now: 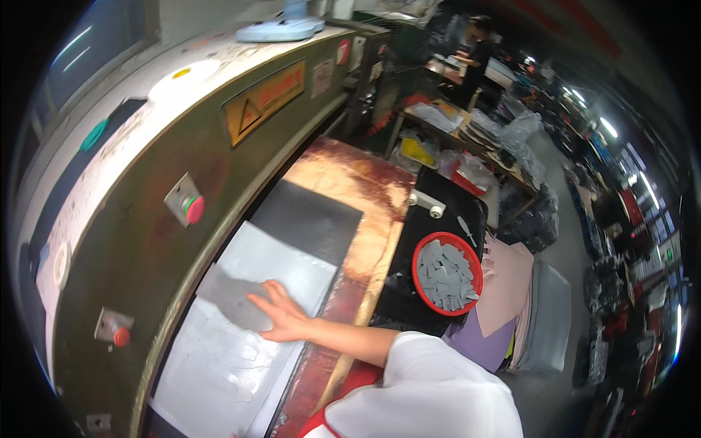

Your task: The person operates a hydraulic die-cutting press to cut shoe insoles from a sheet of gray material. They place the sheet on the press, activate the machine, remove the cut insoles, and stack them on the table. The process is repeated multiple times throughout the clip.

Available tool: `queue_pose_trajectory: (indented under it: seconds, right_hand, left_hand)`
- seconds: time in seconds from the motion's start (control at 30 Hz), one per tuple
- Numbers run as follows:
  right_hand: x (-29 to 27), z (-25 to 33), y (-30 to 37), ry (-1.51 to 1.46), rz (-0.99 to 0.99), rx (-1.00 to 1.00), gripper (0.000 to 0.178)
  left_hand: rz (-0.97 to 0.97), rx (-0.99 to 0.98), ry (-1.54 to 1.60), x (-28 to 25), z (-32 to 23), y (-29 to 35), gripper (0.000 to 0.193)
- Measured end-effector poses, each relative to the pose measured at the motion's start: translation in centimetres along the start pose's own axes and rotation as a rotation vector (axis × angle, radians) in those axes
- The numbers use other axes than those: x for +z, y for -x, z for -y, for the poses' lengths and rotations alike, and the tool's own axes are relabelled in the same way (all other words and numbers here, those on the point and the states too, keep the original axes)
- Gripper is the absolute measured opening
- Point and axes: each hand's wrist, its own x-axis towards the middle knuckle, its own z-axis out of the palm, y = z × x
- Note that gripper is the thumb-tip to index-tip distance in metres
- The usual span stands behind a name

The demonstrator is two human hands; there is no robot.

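Right hand (285, 319): palm down, fingers (277, 293) spread
Right forearm (350, 342): bare, extended leftward
Right upper arm (427, 365): white-sleeved

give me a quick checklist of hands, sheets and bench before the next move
1. Right hand clear of the grey sheets: not ok, it is over them, fingers spread.
2. Left hand clear: cannot tell, out of view.
3. Grey sheets lying fully flat: cannot tell, glare and shadow cover parts.
4. Red buttons on the green machine unobstructed: ok, nothing covers either one.
5. Red basin off the sheets: ok, it stands apart on the black surface, holding grey pieces.
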Motion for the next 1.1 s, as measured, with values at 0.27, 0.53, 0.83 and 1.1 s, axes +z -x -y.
queue_pose_trajectory:
  seconds: [0.27, 0.53, 0.83, 1.1]
  right_hand:
    - [-7.0, 3.8, 5.4, -0.479, 0.040, 0.333, 0.075]
    - [-9.4, -1.4, 2.6, 0.042, -0.048, 0.060, 0.078]
    - [-6.4, -3.0, -1.3, 0.015, -0.041, 0.035, 0.092]
    - [-4.1, -0.9, -16.1, -0.175, -0.399, -0.067, 0.087]
  left_hand:
    - [0.428, 0.204, -0.200, -0.7, -1.7, 1.6, 0.062]
    - [0.442, 0.273, -0.204, -1.9, -2.0, 4.5, 0.059]
    - [0.400, 0.219, -0.118, -1.0, -1.9, -0.3, 0.060]
    - [0.151, 0.164, 0.159, 3.0, -2.6, -4.7, 0.033]
